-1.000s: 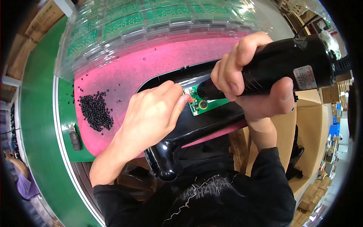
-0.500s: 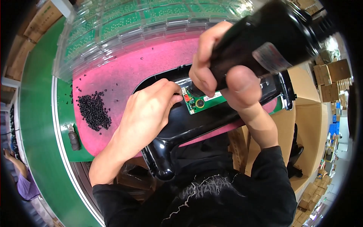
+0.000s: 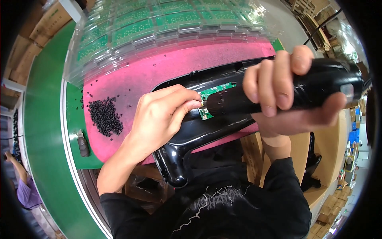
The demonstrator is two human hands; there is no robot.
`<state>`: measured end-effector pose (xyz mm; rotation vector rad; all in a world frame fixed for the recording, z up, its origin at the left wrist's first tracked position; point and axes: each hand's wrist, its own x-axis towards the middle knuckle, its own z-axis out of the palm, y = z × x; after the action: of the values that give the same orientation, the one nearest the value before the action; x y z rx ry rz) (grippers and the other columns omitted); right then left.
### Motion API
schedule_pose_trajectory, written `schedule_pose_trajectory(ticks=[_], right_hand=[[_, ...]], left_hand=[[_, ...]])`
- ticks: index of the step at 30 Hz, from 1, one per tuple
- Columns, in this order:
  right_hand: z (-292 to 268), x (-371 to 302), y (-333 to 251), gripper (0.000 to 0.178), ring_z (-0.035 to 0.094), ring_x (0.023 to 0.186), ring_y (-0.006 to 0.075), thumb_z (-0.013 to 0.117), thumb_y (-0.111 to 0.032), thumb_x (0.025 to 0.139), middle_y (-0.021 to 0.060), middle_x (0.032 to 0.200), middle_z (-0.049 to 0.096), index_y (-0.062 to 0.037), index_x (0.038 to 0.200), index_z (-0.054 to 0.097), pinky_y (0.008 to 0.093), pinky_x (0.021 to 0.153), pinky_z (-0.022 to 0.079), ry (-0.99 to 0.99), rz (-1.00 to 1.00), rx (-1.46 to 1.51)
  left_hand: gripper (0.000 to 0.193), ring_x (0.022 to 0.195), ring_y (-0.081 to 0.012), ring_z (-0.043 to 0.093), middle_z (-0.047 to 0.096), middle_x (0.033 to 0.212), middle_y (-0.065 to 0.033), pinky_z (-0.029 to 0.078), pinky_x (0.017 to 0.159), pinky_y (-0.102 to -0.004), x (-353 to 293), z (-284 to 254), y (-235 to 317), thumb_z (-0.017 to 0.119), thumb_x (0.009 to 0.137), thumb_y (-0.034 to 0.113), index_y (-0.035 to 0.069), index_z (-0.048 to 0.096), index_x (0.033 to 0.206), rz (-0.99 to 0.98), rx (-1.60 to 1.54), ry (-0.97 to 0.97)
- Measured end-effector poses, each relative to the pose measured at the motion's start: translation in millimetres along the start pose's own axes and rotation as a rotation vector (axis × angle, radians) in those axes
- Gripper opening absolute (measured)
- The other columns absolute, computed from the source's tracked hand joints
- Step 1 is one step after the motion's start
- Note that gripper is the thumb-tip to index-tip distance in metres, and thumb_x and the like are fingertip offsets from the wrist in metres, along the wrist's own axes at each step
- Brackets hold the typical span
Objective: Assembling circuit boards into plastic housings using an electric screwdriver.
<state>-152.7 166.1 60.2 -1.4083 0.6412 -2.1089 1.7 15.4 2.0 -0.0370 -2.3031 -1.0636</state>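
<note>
My right hand lowered gripped screwdriver over circuit board; left hand pinched beside it, contents hidden; fastening seemed likely.

Circuit board sat in housing on mat; parts pile lay left of housing, tray stack behind, carton right of mat.

Circuit board: mostly hidden beneath black electric screwdriver
Screwdriver label: blurred, wording unclear
Right hand: fingers and thumb blurred
Black plastic shell: right end hidden behind that hand
Left hand: anything between thumb and forefinger too small to tell
Black pieces, heaped near pink mat's left edge: single shapes too small
Clear trays, mat's far edge: cut off above
</note>
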Motion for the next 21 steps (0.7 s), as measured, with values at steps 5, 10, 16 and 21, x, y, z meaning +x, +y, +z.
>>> schedule_pose_trajectory(ticks=[5, 10, 16, 21], right_hand=[[15, 0, -25, 0.056, 0.053, 0.046, 0.0080, 0.067, -0.059, 0.086, -0.0040, 0.063, 0.054, -0.0093, 0.105, 0.050, 0.0269, 0.053, 0.046, 0.083, 0.017, -0.025], [24, -4, -23, 0.050, 0.054, 0.046, 0.0088, 0.072, -0.049, 0.085, -0.0027, 0.063, 0.058, -0.0085, 0.103, 0.051, 0.0266, 0.052, 0.048, 0.044, -0.031, 0.019], [23, -7, -26, 0.048, 0.056, 0.049, 0.0086, 0.075, -0.044, 0.081, -0.0027, 0.066, 0.059, -0.0089, 0.103, 0.051, 0.0262, 0.054, 0.049, 0.059, -0.206, -0.067], [20, -11, -21, 0.048, 0.057, 0.050, 0.0082, 0.077, -0.042, 0.080, -0.0026, 0.068, 0.060, -0.0095, 0.102, 0.050, 0.0256, 0.056, 0.051, 0.047, -0.327, -0.072]], left_hand=[[0.006, 0.071, -0.0272, 0.068, 0.069, 0.081, -0.0118, 0.053, 0.063, -0.0341, 4, -5, 7, 0.071, 0.088, 0.005, 0.000, 0.069, 0.091, -0.075, -0.177, -0.069], [0.004, 0.072, -0.0200, 0.068, 0.070, 0.083, -0.0116, 0.053, 0.065, -0.0291, 2, -5, 6, 0.069, 0.087, -0.001, -0.004, 0.067, 0.089, 0.015, -0.209, -0.118], [0.008, 0.072, -0.0193, 0.069, 0.072, 0.082, -0.0114, 0.054, 0.065, -0.0286, 2, -5, 7, 0.075, 0.083, -0.001, -0.004, 0.070, 0.089, -0.044, -0.224, -0.125], [0.014, 0.078, -0.0235, 0.072, 0.074, 0.087, -0.0108, 0.057, 0.069, -0.0332, 1, -5, 4, 0.079, 0.080, 0.003, 0.000, 0.073, 0.092, -0.065, -0.281, -0.121]])
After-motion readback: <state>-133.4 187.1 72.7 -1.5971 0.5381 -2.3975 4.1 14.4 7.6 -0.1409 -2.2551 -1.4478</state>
